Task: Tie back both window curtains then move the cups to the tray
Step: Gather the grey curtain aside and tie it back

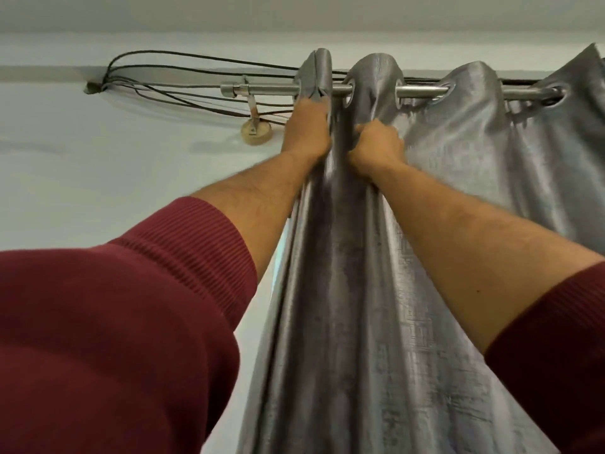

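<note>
1. The left hand [307, 129] reaches up, forearm bare above a maroon sleeve [114, 322], fingers clamped on the grey curtain [360, 290] at its leading edge just below the rod [419, 92].
2. The right hand [376, 149], just beside it, is fisted around the next fold.
3. The curtain hangs from eyelets on the metal rod; folds are bunched between the hands and looser to the right.
4. Left of the curtain the rod end, its bracket [256, 132] and dark cables [196, 77] lie against a bare pale wall [82, 158] under the ceiling.
</note>
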Tool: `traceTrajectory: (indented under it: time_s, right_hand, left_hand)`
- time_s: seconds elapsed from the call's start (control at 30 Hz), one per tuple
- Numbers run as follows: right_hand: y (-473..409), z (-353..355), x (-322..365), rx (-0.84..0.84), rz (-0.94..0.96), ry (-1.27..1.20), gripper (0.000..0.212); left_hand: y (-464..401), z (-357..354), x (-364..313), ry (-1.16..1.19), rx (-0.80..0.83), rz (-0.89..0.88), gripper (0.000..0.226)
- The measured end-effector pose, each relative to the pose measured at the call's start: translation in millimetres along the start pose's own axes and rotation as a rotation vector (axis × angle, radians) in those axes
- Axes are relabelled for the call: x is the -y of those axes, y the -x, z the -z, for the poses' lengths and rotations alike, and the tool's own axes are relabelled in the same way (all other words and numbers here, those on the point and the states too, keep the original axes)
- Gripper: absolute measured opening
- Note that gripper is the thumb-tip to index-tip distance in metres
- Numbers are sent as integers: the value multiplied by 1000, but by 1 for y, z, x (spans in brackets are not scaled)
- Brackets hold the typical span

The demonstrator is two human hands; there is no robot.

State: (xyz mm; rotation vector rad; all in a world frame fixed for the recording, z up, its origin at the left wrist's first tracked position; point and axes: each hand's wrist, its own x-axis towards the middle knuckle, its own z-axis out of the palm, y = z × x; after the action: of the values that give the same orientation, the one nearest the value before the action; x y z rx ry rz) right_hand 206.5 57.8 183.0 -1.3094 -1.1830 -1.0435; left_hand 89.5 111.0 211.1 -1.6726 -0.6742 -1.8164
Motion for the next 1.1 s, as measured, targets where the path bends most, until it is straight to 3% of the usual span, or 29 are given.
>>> traceTrajectory:
  time_s: [0.1, 0.27, 0.4, 0.53, 0.67, 0.77, 0.83, 0.97, 1.1]
  right_hand:
    - [0, 0, 16, 23, -6, -51, 30]
    - [-3, 15, 19, 18, -30, 69, 35]
    - [-10, 30, 14, -30, -35, 271, 51]
    - [-36, 45, 7, 70, -5, 118, 52]
    - [-56, 33, 2, 145, 17, 56, 15]
    - [-64, 28, 3, 150, 44, -84, 17]
    - [-68, 29, 11, 167, 157, -149, 23]
    - [-64, 40, 11, 311, 250, -184, 34]
    - [-35, 48, -15, 389, 192, -596, 26]
  left_hand:
    - [3, 6, -5, 76, 108, -80, 72]
    - [9, 27, 0, 91, 224, 54, 39]
    - [9, 38, -4, 101, 255, 91, 53]
    - [1, 38, -8, 95, 297, 88, 57]
    - [8, 32, -6, 73, 319, 95, 67]
    - [8, 27, -9, 222, 353, 123, 72]
    - [3, 23, -10, 280, 357, 116, 62]
    - [-3, 10, -18, 490, 378, 90, 63]
    - [-17, -22, -24, 762, 298, 198, 62]
